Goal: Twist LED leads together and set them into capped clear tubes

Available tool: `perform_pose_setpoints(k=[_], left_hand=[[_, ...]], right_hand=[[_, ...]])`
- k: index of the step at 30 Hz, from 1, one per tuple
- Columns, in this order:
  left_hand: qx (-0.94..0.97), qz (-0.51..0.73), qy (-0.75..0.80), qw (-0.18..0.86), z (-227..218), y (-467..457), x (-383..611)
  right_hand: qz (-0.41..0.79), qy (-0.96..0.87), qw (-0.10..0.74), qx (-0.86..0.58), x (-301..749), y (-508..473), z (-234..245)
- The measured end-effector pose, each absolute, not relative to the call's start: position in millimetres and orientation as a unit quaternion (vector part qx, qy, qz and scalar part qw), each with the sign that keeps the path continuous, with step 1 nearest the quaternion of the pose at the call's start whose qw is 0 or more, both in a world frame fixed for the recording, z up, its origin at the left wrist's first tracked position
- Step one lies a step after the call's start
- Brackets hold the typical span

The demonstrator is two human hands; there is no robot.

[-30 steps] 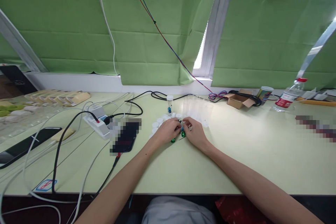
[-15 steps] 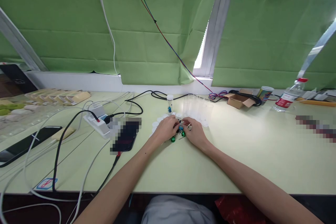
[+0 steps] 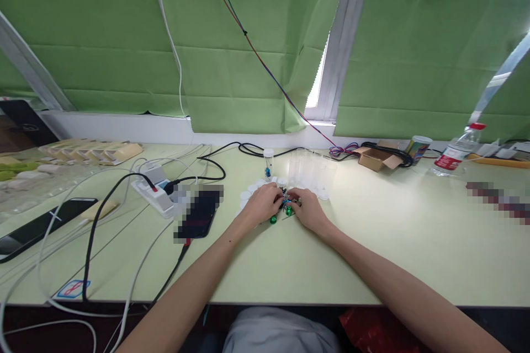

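My left hand (image 3: 265,202) and my right hand (image 3: 307,206) meet over a small cluster of blue and green parts with thin metal leads (image 3: 286,203) on the table. The fingers of both hands are bent and pinched at the cluster; what they hold between the tips is too small to make out. A green round piece (image 3: 273,219) lies just below my left fingers, and another green piece (image 3: 289,210) sits between the hands. Behind them stands a clear tube with a white cap (image 3: 268,163), a blue part inside. White round caps (image 3: 245,196) lie around my left hand.
Several clear empty tubes (image 3: 310,170) stand behind my right hand. To the left are a phone (image 3: 202,214), a white power strip (image 3: 159,198) and loose cables. A cardboard box (image 3: 376,158), a can (image 3: 419,149) and a water bottle (image 3: 451,157) stand at the back right.
My right fingers have shifted slightly at the cluster, and the metal piece by them sits at a different angle. My left hand stays almost still.
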State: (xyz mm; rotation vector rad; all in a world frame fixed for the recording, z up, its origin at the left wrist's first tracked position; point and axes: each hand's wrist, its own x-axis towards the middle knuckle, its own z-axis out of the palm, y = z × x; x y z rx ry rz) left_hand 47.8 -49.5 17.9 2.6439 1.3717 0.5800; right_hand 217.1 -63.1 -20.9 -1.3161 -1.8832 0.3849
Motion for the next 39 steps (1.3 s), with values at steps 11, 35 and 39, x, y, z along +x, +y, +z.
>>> perform_pose_setpoints(k=[11, 35, 39], left_hand=[[0.869, 0.195, 0.452, 0.058, 16.2, -49.2, 47.1], [0.865, 0.233, 0.441, 0.064, 19.0, -53.7, 48.7], [0.872, 0.222, 0.431, 0.059, 19.4, -53.4, 48.8]], right_hand=[[0.143, -0.746, 0.414, -0.501, 217.4, -61.4, -25.7], [0.152, -0.722, 0.472, -0.483, 215.7, -63.3, -19.6], [0.149, -0.720, 0.478, -0.481, 216.3, -61.5, -22.4]])
